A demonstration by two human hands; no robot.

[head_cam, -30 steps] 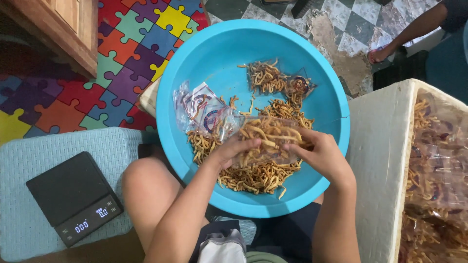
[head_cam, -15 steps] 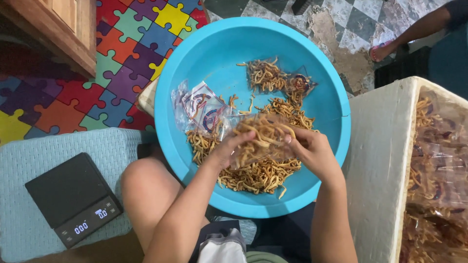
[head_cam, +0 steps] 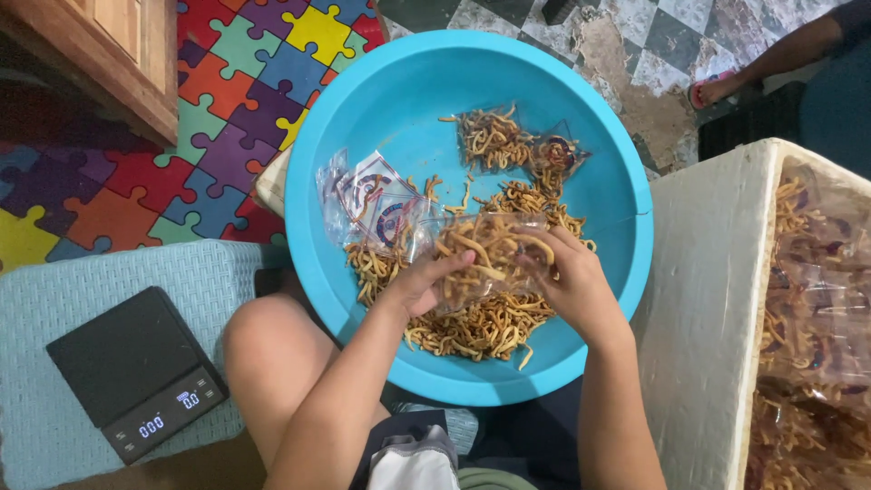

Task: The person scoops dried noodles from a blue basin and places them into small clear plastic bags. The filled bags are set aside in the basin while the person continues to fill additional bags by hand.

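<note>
Only the one head view to go on, looking straight down.

Centre of frame: the left hand (head_cam: 419, 283) and the right hand (head_cam: 567, 277) are both closed around a small clear plastic bag of fried golden snack sticks (head_cam: 485, 259), held just over the round turquoise plastic basin (head_cam: 363, 109). The left hand's fingers pinch the bag's left end, the right hand's curl over its right end and top. The bag lies roughly level, long axis running left to right across the frame; I can't tell which end is the mouth.

Progress, as I read it: this bag looks mostly full. A good heap of loose snack sticks (head_cam: 481, 331) sits in the basin below the hands, and more at upper centre, so plenty is left. A few empty clear printed bags (head_cam: 372, 200) lie in the basin left of centre. The white foam box (head_cam: 708, 290) at right already holds lots of filled bags. The black digital kitchen scale (head_cam: 136, 372) at lower left, on a pale blue woven mat (head_cam: 36, 308), has nothing on it.
</note>
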